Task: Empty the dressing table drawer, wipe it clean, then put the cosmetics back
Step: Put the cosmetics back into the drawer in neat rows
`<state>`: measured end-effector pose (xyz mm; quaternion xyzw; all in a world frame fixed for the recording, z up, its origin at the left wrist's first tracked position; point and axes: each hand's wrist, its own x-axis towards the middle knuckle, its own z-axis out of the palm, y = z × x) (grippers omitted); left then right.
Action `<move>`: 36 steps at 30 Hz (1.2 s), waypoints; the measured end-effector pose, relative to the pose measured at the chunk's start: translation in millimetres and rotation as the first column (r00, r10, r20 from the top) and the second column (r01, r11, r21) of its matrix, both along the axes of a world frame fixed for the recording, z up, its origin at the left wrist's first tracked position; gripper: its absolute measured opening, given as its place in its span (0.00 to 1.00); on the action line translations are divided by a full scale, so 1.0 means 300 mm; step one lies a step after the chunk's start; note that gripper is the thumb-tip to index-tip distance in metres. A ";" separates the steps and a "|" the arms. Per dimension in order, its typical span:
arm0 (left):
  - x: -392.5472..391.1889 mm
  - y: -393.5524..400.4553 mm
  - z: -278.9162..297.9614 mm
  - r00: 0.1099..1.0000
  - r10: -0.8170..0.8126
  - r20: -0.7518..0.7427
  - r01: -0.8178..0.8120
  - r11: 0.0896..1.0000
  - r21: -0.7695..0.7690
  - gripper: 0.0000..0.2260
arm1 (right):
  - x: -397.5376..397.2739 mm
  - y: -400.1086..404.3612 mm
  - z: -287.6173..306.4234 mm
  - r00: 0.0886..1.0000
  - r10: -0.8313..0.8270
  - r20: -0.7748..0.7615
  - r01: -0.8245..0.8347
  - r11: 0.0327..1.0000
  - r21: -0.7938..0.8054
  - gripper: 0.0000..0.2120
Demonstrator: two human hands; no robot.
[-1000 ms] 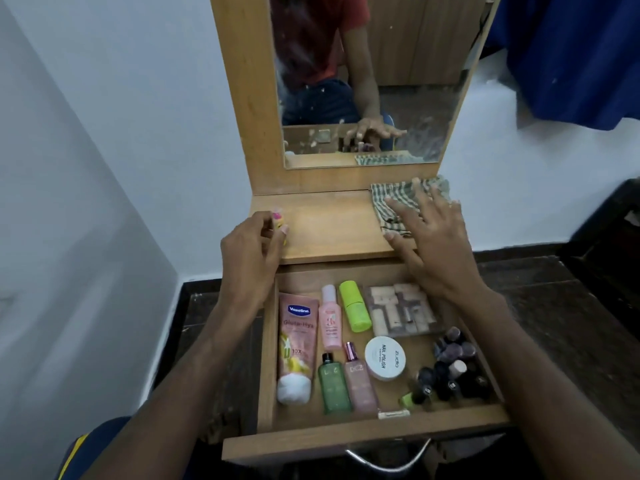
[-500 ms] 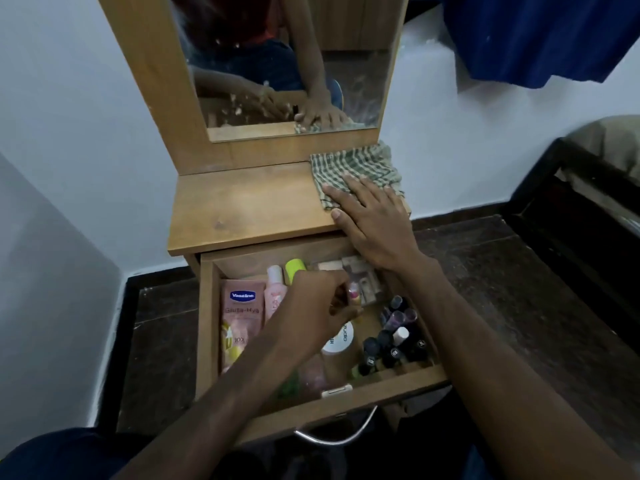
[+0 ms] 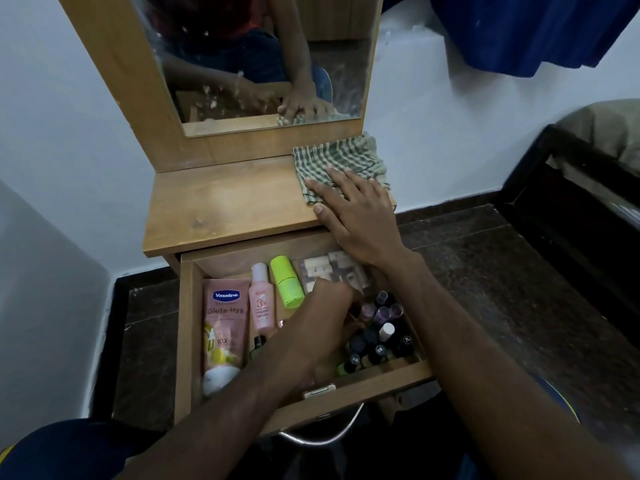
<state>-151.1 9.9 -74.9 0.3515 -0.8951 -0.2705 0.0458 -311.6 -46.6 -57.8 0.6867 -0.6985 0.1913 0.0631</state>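
The wooden drawer (image 3: 184, 341) stands pulled out under the dressing table top (image 3: 225, 206). Inside lie a pink Vaseline tube (image 3: 225, 327), a pink bottle (image 3: 262, 303), a lime-green bottle (image 3: 285, 282) and a clear pack of small blocks (image 3: 325, 271). Several nail polish bottles (image 3: 384, 336) crowd the right side. My left hand (image 3: 322, 320) reaches down beside that cluster, fingers curled on a small nail polish bottle that is mostly hidden. My right hand (image 3: 356, 216) rests flat, fingers spread, on a green checked cloth (image 3: 341, 154) at the top's right end.
A mirror (image 3: 242, 64) in a wooden frame rises behind the top. Blue fabric (image 3: 536, 29) hangs at the upper right and dark wooden furniture (image 3: 571, 209) stands at the right. A metal handle (image 3: 318, 438) curves under the drawer front. White walls close in on the left.
My left hand carried a small pink-capped bottle from the table top down into the drawer and has lowered to the nail polish cluster. My right hand stayed on the cloth.
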 end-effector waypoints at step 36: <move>0.464 -0.066 0.105 0.942 0.188 -0.278 -0.262 0.928 -0.263 0.09 | -0.019 -0.001 0.093 0.984 0.033 0.173 -0.030 0.999 -0.019 0.25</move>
